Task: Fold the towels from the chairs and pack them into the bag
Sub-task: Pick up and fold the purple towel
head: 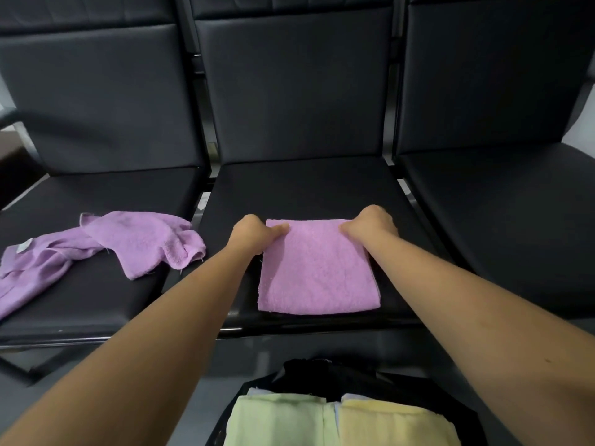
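A folded purple towel [317, 272] lies flat on the seat of the middle black chair [306, 188]. My left hand [256, 233] pinches its far left corner, thumb on top. At the far right corner my right hand [370, 225] grips the towel with curled fingers. A second purple towel [106, 243] lies crumpled and unfolded on the left chair's seat [96, 194]. Below me, an open black bag [322, 375] holds folded pale green [277, 420] and pale yellow [392, 423] towels.
Three black padded chairs stand in a row with tall backs; the right chair [499, 204] carries nothing. Metal frame gaps separate the seats. A grey floor shows under the chairs around the bag.
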Tool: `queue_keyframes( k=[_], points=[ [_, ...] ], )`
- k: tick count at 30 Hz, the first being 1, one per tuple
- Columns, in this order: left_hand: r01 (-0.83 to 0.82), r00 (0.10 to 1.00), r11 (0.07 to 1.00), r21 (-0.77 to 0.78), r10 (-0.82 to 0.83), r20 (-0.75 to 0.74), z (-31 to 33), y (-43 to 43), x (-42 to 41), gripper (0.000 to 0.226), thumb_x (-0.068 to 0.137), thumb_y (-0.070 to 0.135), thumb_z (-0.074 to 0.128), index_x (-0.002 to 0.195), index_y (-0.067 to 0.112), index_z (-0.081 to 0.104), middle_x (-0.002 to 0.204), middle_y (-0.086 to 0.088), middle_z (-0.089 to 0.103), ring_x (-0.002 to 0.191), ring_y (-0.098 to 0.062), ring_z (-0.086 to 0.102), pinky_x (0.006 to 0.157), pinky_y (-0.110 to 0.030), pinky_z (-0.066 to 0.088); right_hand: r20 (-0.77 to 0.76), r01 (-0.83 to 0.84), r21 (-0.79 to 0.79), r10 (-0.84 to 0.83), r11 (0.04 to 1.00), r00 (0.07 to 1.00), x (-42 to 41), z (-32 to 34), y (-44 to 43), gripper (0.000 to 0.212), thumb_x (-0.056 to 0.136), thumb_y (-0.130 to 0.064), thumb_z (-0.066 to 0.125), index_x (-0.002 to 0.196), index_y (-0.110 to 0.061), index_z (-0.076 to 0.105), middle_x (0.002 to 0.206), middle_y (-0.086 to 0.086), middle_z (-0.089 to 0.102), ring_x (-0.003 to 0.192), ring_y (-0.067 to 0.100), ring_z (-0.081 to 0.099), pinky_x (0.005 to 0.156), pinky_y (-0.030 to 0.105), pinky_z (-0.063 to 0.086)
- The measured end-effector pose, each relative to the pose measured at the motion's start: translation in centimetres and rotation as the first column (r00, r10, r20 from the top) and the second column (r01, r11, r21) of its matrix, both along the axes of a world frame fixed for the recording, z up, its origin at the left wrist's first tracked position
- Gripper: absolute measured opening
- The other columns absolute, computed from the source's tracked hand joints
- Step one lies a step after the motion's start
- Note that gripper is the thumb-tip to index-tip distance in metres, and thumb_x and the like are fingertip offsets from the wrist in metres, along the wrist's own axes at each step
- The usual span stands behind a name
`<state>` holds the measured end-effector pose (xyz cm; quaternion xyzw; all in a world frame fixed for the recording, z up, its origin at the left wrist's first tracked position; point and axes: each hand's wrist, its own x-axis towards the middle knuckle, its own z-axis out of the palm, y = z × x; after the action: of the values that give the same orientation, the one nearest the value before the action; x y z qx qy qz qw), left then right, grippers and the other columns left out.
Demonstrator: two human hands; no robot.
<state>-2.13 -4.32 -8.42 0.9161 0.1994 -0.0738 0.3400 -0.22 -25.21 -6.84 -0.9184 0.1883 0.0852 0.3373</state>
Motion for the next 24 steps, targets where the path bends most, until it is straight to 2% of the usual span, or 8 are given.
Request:
queue_keyframes(
  k=[2, 5, 8, 10, 12, 15, 18, 24],
  points=[
    [-0.013, 0.999, 0.999, -0.030, 0.011, -0.049, 0.4, -0.5, -0.1, 0.055, 0.090, 0.048, 0.071, 0.114, 0.000, 0.058, 0.099, -0.009, 0.061, 0.081, -0.023, 0.060, 0.059, -0.028, 0.044, -0.086, -0.038, 0.037, 0.041, 0.999, 0.995, 0.0, 0.8, 0.4, 0.026, 0.092, -0.019, 0.071, 0.112, -0.004, 0.062, 0.086, 0.006, 0.058, 0.066, 0.019, 0.057, 0.049, 0.029, 0.043],
    [-0.029, 0.997, 0.995, -0.097, 0.021, -0.075, 0.9, -1.2, -0.6, 0.062, 0.090, 0.044, 0.073, 0.129, -0.001, 0.055, 0.104, -0.008, 0.059, 0.077, -0.019, 0.057, 0.054, -0.026, 0.041, -0.160, -0.046, 0.150, 0.070, 0.988, 0.985, -0.4, 1.4, 0.4, 0.041, 0.091, -0.017, 0.076, 0.123, -0.001, 0.057, 0.102, 0.010, 0.058, 0.085, 0.023, 0.058, 0.070, 0.031, 0.048],
    [-0.018, 0.999, 0.978, -0.207, 0.011, -0.037, 0.5, -1.3, -1.4, 0.060, 0.089, 0.044, 0.073, 0.130, 0.004, 0.058, 0.113, -0.005, 0.063, 0.090, -0.022, 0.062, 0.073, -0.032, 0.051, -0.186, -0.015, 0.259, 0.065, 0.966, 0.980, -0.8, 1.7, 0.5, 0.051, 0.092, -0.017, 0.075, 0.133, 0.002, 0.052, 0.125, 0.015, 0.060, 0.111, 0.029, 0.063, 0.085, 0.035, 0.051],
    [0.017, 0.999, 0.953, -0.301, -0.005, 0.041, 0.2, -1.1, -2.2, 0.053, 0.092, 0.044, 0.070, 0.133, 0.011, 0.059, 0.120, -0.003, 0.066, 0.102, -0.023, 0.065, 0.088, -0.038, 0.055, -0.170, 0.038, 0.396, 0.033, 0.917, 0.985, -1.1, 1.4, 0.2, 0.051, 0.090, -0.012, 0.076, 0.134, -0.001, 0.053, 0.126, 0.016, 0.060, 0.114, 0.031, 0.062, 0.091, 0.037, 0.053],
    [0.064, 0.992, 0.923, -0.380, -0.017, 0.125, 0.2, -0.9, -3.3, 0.047, 0.094, 0.044, 0.066, 0.134, 0.021, 0.058, 0.124, 0.000, 0.066, 0.107, -0.021, 0.066, 0.096, -0.042, 0.055, -0.133, 0.076, 0.515, -0.008, 0.854, 0.991, -1.9, 1.1, 0.0, 0.054, 0.087, -0.012, 0.078, 0.134, -0.005, 0.052, 0.122, 0.015, 0.061, 0.111, 0.031, 0.063, 0.097, 0.043, 0.053],
    [0.097, 0.983, 0.881, -0.462, -0.012, 0.184, 0.4, -0.9, -5.4, 0.038, 0.096, 0.046, 0.064, 0.130, 0.031, 0.058, 0.121, 0.004, 0.066, 0.106, -0.019, 0.065, 0.095, -0.044, 0.056, -0.082, 0.063, 0.577, -0.019, 0.814, 0.996, -3.9, 0.6, -0.5, 0.044, 0.086, -0.015, 0.077, 0.124, -0.006, 0.058, 0.114, 0.012, 0.063, 0.104, 0.029, 0.064, 0.095, 0.048, 0.055],
    [0.105, 0.972, 0.877, -0.469, 0.008, 0.233, 0.6, -1.2, -8.0, 0.044, 0.094, 0.047, 0.065, 0.133, 0.028, 0.056, 0.123, 0.004, 0.065, 0.109, -0.020, 0.064, 0.096, -0.046, 0.056, -0.027, 0.020, 0.635, -0.004, 0.772, 1.000, -7.0, 0.5, -1.4, 0.023, 0.091, -0.011, 0.071, 0.112, -0.006, 0.065, 0.107, 0.011, 0.068, 0.098, 0.027, 0.068, 0.092, 0.046, 0.057],
    [0.100, 0.961, 0.859, -0.502, 0.048, 0.274, 1.2, -2.0, -14.5, 0.042, 0.092, 0.047, 0.069, 0.127, 0.027, 0.058, 0.120, 0.006, 0.066, 0.107, -0.017, 0.066, 0.093, -0.044, 0.057, 0.043, -0.030, 0.704, 0.000, 0.709, 0.999, -13.9, 0.1, -3.1, 0.019, 0.091, -0.013, 0.072, 0.109, -0.011, 0.070, 0.107, 0.009, 0.074, 0.097, 0.028, 0.072, 0.090, 0.049, 0.059]
  ],
)
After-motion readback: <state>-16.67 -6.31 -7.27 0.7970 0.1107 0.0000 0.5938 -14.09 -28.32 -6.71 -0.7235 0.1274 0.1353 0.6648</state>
